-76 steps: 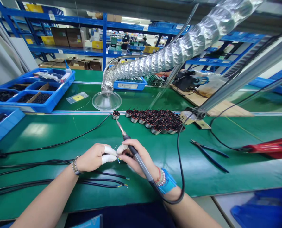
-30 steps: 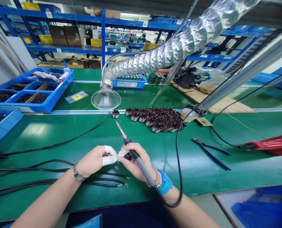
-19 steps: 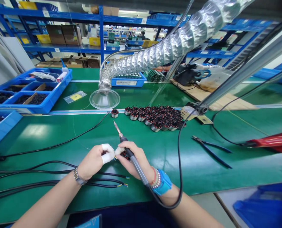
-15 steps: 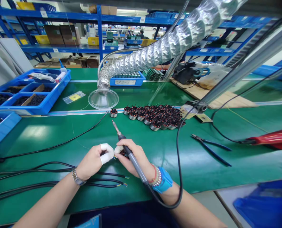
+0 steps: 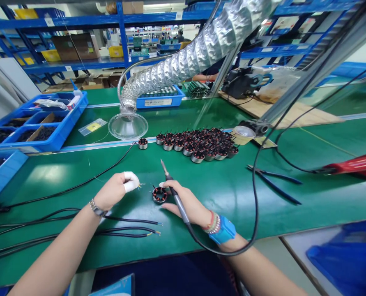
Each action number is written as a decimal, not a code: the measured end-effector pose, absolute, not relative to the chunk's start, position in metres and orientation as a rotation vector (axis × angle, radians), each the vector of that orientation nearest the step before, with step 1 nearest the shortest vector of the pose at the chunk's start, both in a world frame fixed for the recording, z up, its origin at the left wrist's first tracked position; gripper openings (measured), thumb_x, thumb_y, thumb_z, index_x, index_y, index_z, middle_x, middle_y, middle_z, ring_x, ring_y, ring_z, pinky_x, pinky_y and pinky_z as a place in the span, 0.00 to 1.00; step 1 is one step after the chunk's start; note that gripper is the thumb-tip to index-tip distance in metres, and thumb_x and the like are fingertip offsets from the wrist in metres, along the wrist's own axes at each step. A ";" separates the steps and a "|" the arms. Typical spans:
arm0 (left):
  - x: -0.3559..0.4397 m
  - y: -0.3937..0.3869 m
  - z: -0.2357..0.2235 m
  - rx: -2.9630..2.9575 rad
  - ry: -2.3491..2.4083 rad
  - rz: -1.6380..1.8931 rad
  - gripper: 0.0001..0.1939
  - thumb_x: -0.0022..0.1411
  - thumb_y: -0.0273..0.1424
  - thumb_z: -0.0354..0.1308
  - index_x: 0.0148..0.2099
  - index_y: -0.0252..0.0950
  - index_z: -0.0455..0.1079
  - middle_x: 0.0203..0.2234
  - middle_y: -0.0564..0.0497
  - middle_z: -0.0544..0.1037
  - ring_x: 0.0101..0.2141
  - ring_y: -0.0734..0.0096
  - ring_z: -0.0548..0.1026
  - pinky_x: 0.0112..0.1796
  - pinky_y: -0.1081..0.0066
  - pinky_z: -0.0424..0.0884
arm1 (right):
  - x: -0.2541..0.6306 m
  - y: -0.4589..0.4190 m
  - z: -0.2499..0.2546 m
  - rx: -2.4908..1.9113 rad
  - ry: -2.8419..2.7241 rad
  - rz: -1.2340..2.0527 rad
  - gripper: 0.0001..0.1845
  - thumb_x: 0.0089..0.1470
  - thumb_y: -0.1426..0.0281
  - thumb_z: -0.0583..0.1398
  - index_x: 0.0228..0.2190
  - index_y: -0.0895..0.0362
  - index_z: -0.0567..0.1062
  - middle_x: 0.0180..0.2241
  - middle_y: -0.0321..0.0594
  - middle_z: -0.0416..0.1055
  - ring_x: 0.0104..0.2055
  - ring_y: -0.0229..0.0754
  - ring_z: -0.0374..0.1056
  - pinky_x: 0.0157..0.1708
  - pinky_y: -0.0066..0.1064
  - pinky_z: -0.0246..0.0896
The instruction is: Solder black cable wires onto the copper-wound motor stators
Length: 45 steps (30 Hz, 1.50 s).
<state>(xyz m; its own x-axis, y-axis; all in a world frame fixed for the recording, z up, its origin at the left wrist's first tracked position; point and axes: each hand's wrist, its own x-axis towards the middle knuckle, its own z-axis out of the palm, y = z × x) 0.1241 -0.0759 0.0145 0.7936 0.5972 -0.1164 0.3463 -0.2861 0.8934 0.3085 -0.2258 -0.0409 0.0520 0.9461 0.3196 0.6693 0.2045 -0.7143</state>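
My right hand point(image 5: 185, 205) holds a soldering iron point(image 5: 175, 200) like a pen, its bare tip pointing up and away from me. Just left of that hand, a wound motor stator point(image 5: 159, 195) with copper and black windings lies on the green mat, close to my fingers. My left hand point(image 5: 116, 191) has white finger cots and is curled, a short gap to the left of the stator. Thin wire ends point(image 5: 139, 184) stick out from its fingertips.
Black cables with stripped ends point(image 5: 78, 228) lie near my left forearm. Farther off stand several stators point(image 5: 198, 148), a fume extractor hood point(image 5: 127, 126) on a foil duct, blue parts trays point(image 5: 37, 127), and blue-handled pliers point(image 5: 275, 185) at right.
My hands have come apart, and the stator that was between them now lies on the mat. My left hand has moved left. The view has tilted and shifted slightly.
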 end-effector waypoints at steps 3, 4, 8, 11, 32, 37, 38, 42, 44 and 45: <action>0.132 -0.067 0.017 2.050 0.710 0.214 0.08 0.50 0.33 0.52 0.26 0.34 0.66 0.25 0.52 0.72 0.29 0.69 0.68 0.35 0.69 0.63 | 0.304 -0.219 -0.039 -1.531 -1.730 0.452 0.20 0.47 0.74 0.60 0.42 0.55 0.61 0.38 0.41 0.69 0.37 0.40 0.68 0.39 0.33 0.64; 0.133 -0.065 0.018 2.080 0.704 0.197 0.08 0.51 0.33 0.52 0.26 0.34 0.67 0.25 0.51 0.72 0.30 0.69 0.68 0.35 0.69 0.63 | 0.303 -0.217 -0.038 -1.523 -1.753 0.455 0.20 0.47 0.74 0.60 0.42 0.55 0.62 0.38 0.40 0.69 0.36 0.40 0.68 0.38 0.32 0.64; 0.135 -0.073 0.014 2.143 0.707 0.206 0.08 0.53 0.33 0.50 0.27 0.34 0.66 0.25 0.52 0.72 0.29 0.70 0.68 0.34 0.71 0.63 | 0.304 -0.215 -0.032 -1.470 -1.771 0.382 0.20 0.46 0.73 0.62 0.42 0.56 0.63 0.38 0.41 0.70 0.35 0.39 0.69 0.37 0.31 0.64; 0.133 -0.083 0.011 2.186 0.722 0.228 0.08 0.54 0.32 0.49 0.27 0.34 0.66 0.24 0.53 0.72 0.28 0.72 0.68 0.32 0.73 0.63 | 0.306 -0.218 -0.021 -1.409 -1.678 0.185 0.10 0.52 0.74 0.58 0.38 0.56 0.67 0.34 0.40 0.72 0.32 0.36 0.69 0.33 0.27 0.64; 0.130 -0.088 0.004 2.410 0.693 0.254 0.07 0.55 0.29 0.49 0.29 0.35 0.68 0.23 0.53 0.72 0.25 0.74 0.67 0.28 0.76 0.62 | 0.319 -0.220 -0.009 -1.371 -1.228 0.489 0.03 0.47 0.70 0.58 0.26 0.56 0.71 0.21 0.34 0.64 0.23 0.36 0.58 0.23 0.29 0.54; 0.130 -0.089 0.005 2.408 0.698 0.257 0.08 0.55 0.29 0.49 0.29 0.34 0.68 0.23 0.53 0.72 0.24 0.75 0.67 0.27 0.76 0.62 | 0.320 -0.219 -0.009 -1.344 -1.208 0.532 0.02 0.46 0.71 0.58 0.26 0.57 0.71 0.19 0.32 0.63 0.20 0.33 0.55 0.22 0.27 0.52; 0.130 -0.089 0.005 2.411 0.700 0.257 0.08 0.55 0.29 0.49 0.29 0.34 0.68 0.23 0.53 0.72 0.24 0.75 0.67 0.27 0.76 0.62 | 0.320 -0.219 -0.009 -1.342 -1.207 0.543 0.02 0.46 0.71 0.58 0.26 0.57 0.71 0.19 0.32 0.62 0.20 0.33 0.54 0.21 0.27 0.52; 0.131 -0.089 0.006 2.426 0.696 0.256 0.08 0.55 0.29 0.49 0.29 0.34 0.68 0.23 0.53 0.72 0.25 0.75 0.67 0.27 0.76 0.62 | 0.320 -0.218 -0.010 -1.339 -1.191 0.562 0.03 0.46 0.70 0.58 0.25 0.57 0.71 0.18 0.31 0.62 0.19 0.33 0.54 0.21 0.27 0.52; 0.132 -0.088 0.005 2.432 0.695 0.258 0.07 0.55 0.29 0.49 0.29 0.34 0.68 0.23 0.53 0.72 0.25 0.75 0.67 0.27 0.76 0.62 | 0.319 -0.218 -0.010 -1.346 -1.183 0.562 0.03 0.46 0.70 0.58 0.25 0.57 0.71 0.19 0.32 0.62 0.20 0.33 0.54 0.22 0.27 0.52; 0.132 -0.088 0.005 2.435 0.695 0.260 0.07 0.55 0.29 0.49 0.29 0.34 0.68 0.23 0.53 0.72 0.25 0.75 0.67 0.27 0.76 0.62 | 0.319 -0.218 -0.010 -1.347 -1.180 0.564 0.03 0.46 0.70 0.58 0.25 0.57 0.71 0.19 0.32 0.62 0.20 0.33 0.54 0.22 0.27 0.52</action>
<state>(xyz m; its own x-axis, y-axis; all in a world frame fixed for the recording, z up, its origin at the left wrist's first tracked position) 0.1317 -0.0881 0.0051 0.8446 0.5349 0.0251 0.4203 -0.6912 0.5878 0.3191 -0.2178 -0.0103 0.3686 0.8732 0.3188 0.3007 0.2124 -0.9298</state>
